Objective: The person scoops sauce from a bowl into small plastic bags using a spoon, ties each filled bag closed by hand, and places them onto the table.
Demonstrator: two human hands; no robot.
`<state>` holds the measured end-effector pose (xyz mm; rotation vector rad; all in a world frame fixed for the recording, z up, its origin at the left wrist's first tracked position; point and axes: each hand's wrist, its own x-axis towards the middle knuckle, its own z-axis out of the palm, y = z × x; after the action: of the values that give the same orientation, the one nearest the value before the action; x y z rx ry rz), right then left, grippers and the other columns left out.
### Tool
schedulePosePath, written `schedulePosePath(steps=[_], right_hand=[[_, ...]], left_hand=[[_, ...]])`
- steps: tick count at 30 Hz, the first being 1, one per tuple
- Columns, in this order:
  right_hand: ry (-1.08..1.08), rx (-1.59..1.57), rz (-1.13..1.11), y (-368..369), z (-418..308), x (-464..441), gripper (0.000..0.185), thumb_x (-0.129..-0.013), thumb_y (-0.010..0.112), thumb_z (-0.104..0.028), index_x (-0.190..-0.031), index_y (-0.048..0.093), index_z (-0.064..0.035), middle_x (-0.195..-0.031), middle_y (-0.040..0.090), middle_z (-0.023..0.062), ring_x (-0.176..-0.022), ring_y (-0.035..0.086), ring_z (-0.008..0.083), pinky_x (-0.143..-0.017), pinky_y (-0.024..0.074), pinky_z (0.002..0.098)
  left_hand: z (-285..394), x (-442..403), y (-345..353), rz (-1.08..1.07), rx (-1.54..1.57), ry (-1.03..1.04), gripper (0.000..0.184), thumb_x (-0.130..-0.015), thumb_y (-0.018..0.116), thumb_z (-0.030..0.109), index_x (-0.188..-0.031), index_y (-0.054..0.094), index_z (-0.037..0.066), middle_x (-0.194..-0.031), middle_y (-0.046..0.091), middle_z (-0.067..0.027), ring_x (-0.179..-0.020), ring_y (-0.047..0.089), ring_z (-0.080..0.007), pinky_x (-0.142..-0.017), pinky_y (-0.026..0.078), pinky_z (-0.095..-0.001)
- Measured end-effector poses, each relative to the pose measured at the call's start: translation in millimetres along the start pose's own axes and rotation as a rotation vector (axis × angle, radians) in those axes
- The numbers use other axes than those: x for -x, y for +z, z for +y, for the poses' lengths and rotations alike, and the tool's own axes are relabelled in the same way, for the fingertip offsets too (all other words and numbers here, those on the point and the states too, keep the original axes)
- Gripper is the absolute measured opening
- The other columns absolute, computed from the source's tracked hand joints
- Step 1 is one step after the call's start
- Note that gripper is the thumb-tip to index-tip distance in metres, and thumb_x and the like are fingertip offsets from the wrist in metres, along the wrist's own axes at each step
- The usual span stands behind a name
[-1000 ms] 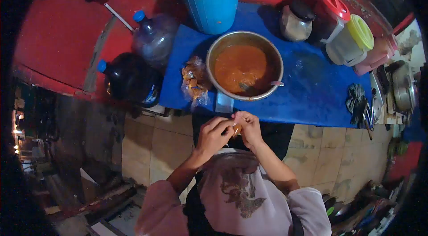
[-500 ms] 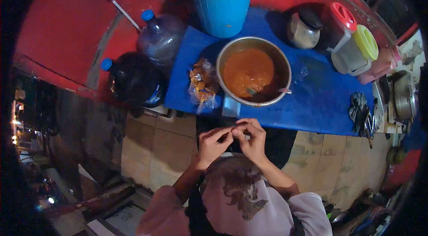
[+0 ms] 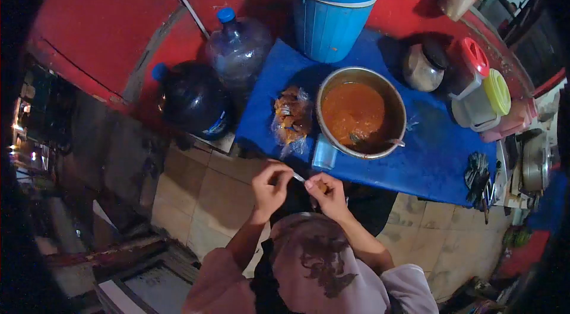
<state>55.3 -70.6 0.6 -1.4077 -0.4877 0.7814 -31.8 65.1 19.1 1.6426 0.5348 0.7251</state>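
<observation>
Closest in, the left hand (image 3: 270, 189) pinches one end of a short pale strip (image 3: 299, 177) between thumb and forefinger. The right hand (image 3: 329, 198) has its thumb and fingers pressed around a small orange-brown piece (image 3: 323, 187), and the strip's other end meets this thumb. Both things hang between the hands, just short of the blue tabletop (image 3: 439, 159).

At one o'clock from the hands a pale blue box (image 3: 324, 155) sits at the table edge. At twelve lies a clear bag (image 3: 291, 117) of orange-brown contents. Beyond the box, also at one, a metal pot (image 3: 395, 115) holds orange-red sauce (image 3: 353, 109), a handle leaning on its rim.

From the pot, a yellow-lidded pitcher (image 3: 484, 103) stands at three o'clock, a dark-lidded jar (image 3: 423, 69) at two, a clear blue-capped bottle (image 3: 237, 56) at ten and a blue bucket (image 3: 332, 29) at eleven.
</observation>
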Motion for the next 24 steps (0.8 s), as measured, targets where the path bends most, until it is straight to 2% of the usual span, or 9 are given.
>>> schedulePosePath(steps=[4,5,7,9,12,16,18,22,24], right_hand=[[0.045,-0.083,0.203,4.5,2.0,-16.9,0.017,-0.091,0.062,-0.020,-0.089,0.061,-0.0026,-0.063,0.052,-0.0027,-0.053,0.046,0.0033,-0.047,0.0345,0.0209],[-0.121,0.040,0.201,3.3,13.9,-23.0,0.017,-0.090,0.061,-0.019,-0.092,0.061,-0.0013,-0.067,0.055,0.0010,-0.060,0.051,0.0073,-0.054,0.0391,0.0233],[-0.322,0.247,0.149,1.2,12.1,-32.7,0.023,-0.090,0.060,-0.016,-0.105,0.060,0.0009,-0.094,0.059,0.0140,-0.093,0.058,0.0234,-0.080,0.0454,0.0325],[-0.398,0.381,0.250,4.7,-2.0,-34.9,0.024,-0.089,0.059,-0.016,-0.107,0.060,0.0008,-0.102,0.057,0.0166,-0.100,0.056,0.0281,-0.085,0.0439,0.0343],[-0.467,0.560,0.342,-4.0,2.5,-32.8,0.024,-0.087,0.060,-0.014,-0.107,0.061,0.0005,-0.114,0.052,0.0192,-0.107,0.052,0.0333,-0.090,0.0424,0.0369],[-0.450,0.738,0.348,-31.8,24.2,-17.5,0.021,-0.084,0.062,-0.009,-0.103,0.061,0.0004,-0.116,0.050,0.0200,-0.106,0.052,0.0351,-0.090,0.0427,0.0376],[-0.507,0.799,0.384,-51.1,40.0,-14.8,0.021,-0.081,0.062,-0.003,-0.102,0.062,-0.0007,-0.112,0.050,0.0200,-0.102,0.053,0.0351,-0.087,0.0434,0.0382],[-0.475,0.948,0.486,-75.6,49.9,-11.0,0.028,-0.076,0.060,0.006,-0.102,0.061,-0.0025,-0.110,0.048,0.0205,-0.093,0.054,0.0353,-0.082,0.0443,0.0379],[-0.322,0.788,0.462,-80.3,57.2,-10.3,0.045,-0.062,0.060,0.010,-0.105,0.058,-0.0027,-0.118,0.045,0.0253,-0.102,0.050,0.0418,-0.090,0.0410,0.0441]], left_hand=[[9.5,-2.8,31.5,0.077,0.544,-0.303,0.011,-0.088,0.057,-0.001,-0.099,0.060,0.000,-0.108,0.062,-0.0090,-0.091,0.060,-0.0133,-0.077,0.046,-0.0247],[-10.0,-0.4,27.1,-0.131,0.298,-0.283,0.008,-0.089,0.057,0.001,-0.096,0.057,0.001,-0.109,0.063,-0.0101,-0.097,0.059,-0.0149,-0.084,0.044,-0.0244],[-25.0,-12.7,32.9,-0.083,0.318,-0.264,0.007,-0.090,0.057,0.004,-0.096,0.056,0.002,-0.107,0.063,-0.0104,-0.097,0.060,-0.0158,-0.085,0.044,-0.0254],[-41.4,-36.4,38.8,0.047,0.517,-0.242,0.009,-0.092,0.056,0.011,-0.093,0.054,0.002,-0.100,0.065,-0.0114,-0.095,0.061,-0.0179,-0.083,0.047,-0.0297],[-36.9,-123.4,30.3,0.155,0.231,0.042,0.018,-0.096,0.048,0.016,-0.082,0.051,0.004,-0.084,0.063,-0.0081,-0.081,0.063,-0.0182,-0.077,0.048,-0.0310],[-100.1,-222.0,21.1,0.055,-0.241,0.223,0.017,-0.091,0.053,0.016,-0.097,0.060,0.001,-0.082,0.062,-0.0116,-0.084,0.062,-0.0261,-0.081,0.046,-0.0326],[-127.0,-244.3,11.3,-0.317,-0.565,0.469,0.027,-0.083,0.061,0.014,-0.107,0.061,0.003,-0.089,0.063,-0.0130,-0.089,0.060,-0.0319,-0.081,0.047,-0.0355],[-121.1,-256.8,6.3,-0.510,-0.797,0.356,0.021,-0.076,0.065,0.009,-0.096,0.066,0.003,-0.090,0.064,-0.0135,-0.092,0.061,-0.0325,-0.076,0.049,-0.0385],[-117.8,-265.7,7.5,-0.545,-0.736,0.323,0.017,-0.075,0.065,0.009,-0.091,0.066,0.003,-0.088,0.065,-0.0139,-0.087,0.063,-0.0325,-0.073,0.049,-0.0385]])
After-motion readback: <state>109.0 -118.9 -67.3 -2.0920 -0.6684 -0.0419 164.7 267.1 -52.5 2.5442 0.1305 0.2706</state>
